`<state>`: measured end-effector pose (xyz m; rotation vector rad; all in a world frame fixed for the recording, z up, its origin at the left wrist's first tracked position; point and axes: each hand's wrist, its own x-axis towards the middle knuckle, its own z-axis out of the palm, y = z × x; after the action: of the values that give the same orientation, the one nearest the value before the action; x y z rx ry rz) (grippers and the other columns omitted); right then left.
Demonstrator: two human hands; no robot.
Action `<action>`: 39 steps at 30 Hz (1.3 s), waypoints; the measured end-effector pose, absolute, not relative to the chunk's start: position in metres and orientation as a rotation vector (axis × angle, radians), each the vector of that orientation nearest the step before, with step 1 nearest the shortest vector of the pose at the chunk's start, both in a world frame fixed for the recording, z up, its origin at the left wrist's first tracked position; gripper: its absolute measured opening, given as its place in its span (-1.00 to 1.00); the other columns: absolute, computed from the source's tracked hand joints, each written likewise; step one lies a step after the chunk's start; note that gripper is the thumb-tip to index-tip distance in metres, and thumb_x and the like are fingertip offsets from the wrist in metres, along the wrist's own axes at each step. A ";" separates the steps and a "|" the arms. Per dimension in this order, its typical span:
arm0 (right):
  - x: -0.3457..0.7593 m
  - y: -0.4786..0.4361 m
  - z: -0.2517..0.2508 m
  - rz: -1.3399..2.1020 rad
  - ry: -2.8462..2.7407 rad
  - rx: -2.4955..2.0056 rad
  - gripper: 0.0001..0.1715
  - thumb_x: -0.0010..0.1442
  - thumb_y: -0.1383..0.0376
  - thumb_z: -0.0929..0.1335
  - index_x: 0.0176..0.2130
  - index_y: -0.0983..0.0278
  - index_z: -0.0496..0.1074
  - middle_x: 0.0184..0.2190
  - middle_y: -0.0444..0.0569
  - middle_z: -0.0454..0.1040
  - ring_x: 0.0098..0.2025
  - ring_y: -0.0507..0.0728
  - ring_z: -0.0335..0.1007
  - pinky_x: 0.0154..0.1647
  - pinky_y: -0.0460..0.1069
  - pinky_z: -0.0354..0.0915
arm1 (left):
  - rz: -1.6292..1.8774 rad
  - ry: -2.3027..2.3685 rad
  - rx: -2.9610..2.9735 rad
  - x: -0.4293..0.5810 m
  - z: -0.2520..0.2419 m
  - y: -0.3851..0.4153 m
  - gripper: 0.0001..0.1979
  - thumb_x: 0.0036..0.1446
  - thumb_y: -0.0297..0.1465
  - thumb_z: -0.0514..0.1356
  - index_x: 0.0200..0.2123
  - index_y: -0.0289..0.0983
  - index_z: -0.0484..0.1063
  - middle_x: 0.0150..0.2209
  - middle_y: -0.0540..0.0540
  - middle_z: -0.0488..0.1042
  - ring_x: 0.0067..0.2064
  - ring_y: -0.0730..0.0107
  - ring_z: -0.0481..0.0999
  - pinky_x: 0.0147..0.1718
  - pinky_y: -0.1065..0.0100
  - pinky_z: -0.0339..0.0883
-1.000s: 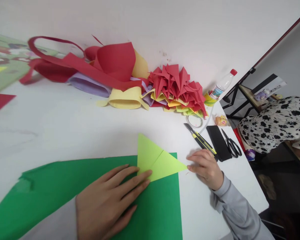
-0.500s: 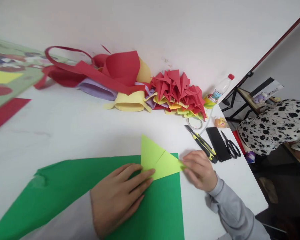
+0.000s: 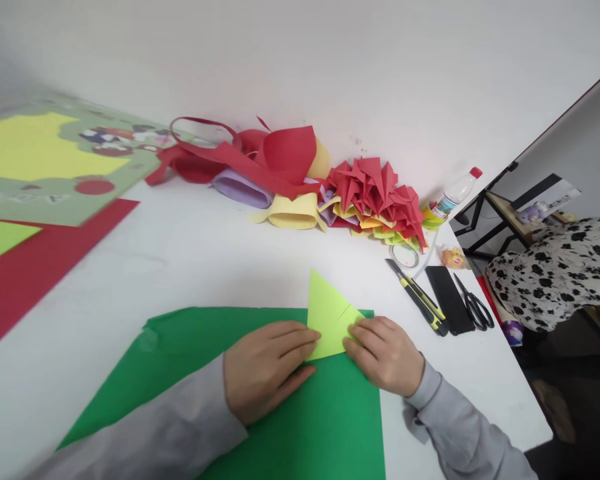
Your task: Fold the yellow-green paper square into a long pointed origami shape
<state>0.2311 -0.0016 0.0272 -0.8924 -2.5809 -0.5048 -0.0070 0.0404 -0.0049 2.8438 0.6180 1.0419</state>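
A yellow-green sheet of paper point(image 3: 325, 300), folded into a triangle with a short crease or slit in its upper right, lies over the top edge of a large green sheet point(image 3: 330, 413). Its peak points away from me. My left hand point(image 3: 270, 367) rests with outstretched fingers on the triangle's lower left side, the thumb apart on the green sheet. At the right corner, my right hand point(image 3: 383, 353) has its fingers closed on the yellow-green paper and covers that corner.
A utility knife point(image 3: 420, 297), a black flat case point(image 3: 450, 300), scissors point(image 3: 474, 303) and a tape roll point(image 3: 404, 256) lie at right. Red folded paper pieces point(image 3: 375, 193) and a bottle point(image 3: 455, 193) stand by the wall. A person in a floral garment point(image 3: 555, 270) is beyond the table's right edge.
My right hand has moved inward over the triangle's right corner, which stuck out before. My left fingers have drawn back toward its left edge. The view has shifted left.
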 end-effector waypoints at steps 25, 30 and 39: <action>0.207 -0.009 0.031 -0.582 -2.515 -0.822 -0.78 0.23 0.50 0.23 -0.25 0.48 0.47 -0.37 0.10 0.55 -0.36 0.14 0.39 -0.34 0.08 0.29 | 1.195 0.442 3.014 0.002 0.018 0.029 -0.66 0.23 -0.59 -0.03 -0.53 -0.31 0.40 -0.55 -0.02 0.37 -0.47 0.38 0.32 -0.18 0.17 0.37; 0.206 -0.008 0.032 -0.586 -2.492 -0.810 -0.77 0.23 0.50 0.23 -0.22 0.50 0.46 -0.33 0.14 0.55 -0.31 0.16 0.41 -0.30 0.10 0.31 | 1.323 0.441 2.976 0.007 0.012 0.032 -0.65 0.25 -0.58 -0.07 -0.49 -0.31 0.41 -0.49 -0.08 0.42 -0.40 0.32 0.39 -0.15 0.12 0.33; 0.199 -0.013 0.030 -0.623 -2.507 -0.780 -0.81 0.21 0.46 0.26 -0.27 0.46 0.47 -0.32 0.13 0.55 -0.31 0.17 0.43 -0.26 0.12 0.32 | 1.195 0.410 3.045 0.009 0.012 0.023 -0.68 0.22 -0.59 -0.08 -0.34 -0.35 0.47 -0.38 -0.15 0.50 -0.32 0.27 0.44 -0.21 0.15 0.36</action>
<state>0.1994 -0.0132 0.0298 -0.7798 -2.5070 -0.6232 0.0085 0.0234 0.0122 3.0446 0.4100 1.1952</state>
